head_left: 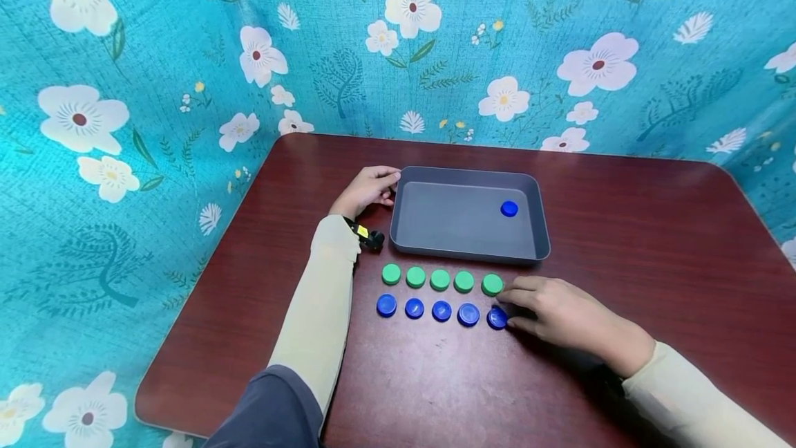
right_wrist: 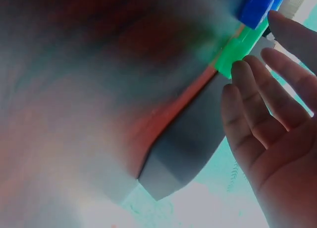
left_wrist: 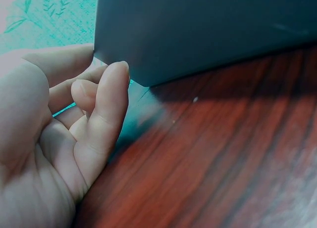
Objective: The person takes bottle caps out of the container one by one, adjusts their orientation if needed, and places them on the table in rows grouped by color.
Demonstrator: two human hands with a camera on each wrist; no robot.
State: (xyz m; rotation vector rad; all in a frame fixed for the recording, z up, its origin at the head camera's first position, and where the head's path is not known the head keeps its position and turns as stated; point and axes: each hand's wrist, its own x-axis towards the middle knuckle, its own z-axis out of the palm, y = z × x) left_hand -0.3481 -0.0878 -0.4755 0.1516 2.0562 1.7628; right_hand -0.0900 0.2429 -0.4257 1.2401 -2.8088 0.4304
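Note:
My left hand [head_left: 367,191] holds the left end of the grey rectangular tray [head_left: 410,252] near its far corner. In the left wrist view the thumb meets the tray's wall [left_wrist: 198,30], the other fingers curled beside it. One blue bottle cap [head_left: 509,209] lies inside, toward the right. In front of the tray run a row of several green bottle caps [head_left: 439,280] and a nearer row of blue ones [head_left: 441,310]. At the right end, my right hand [head_left: 553,313] has its thumb beside the last blue cap [head_left: 497,317] and its fingertips by the last green cap [head_left: 492,285], thumb and fingers apart.
Everything stands on a dark red wooden table [head_left: 653,227] with rounded corners. A blue flowered cloth [head_left: 348,61] hangs behind it and along its left side. A small black camera [head_left: 372,239] on the left wrist sits close to the tray's left wall.

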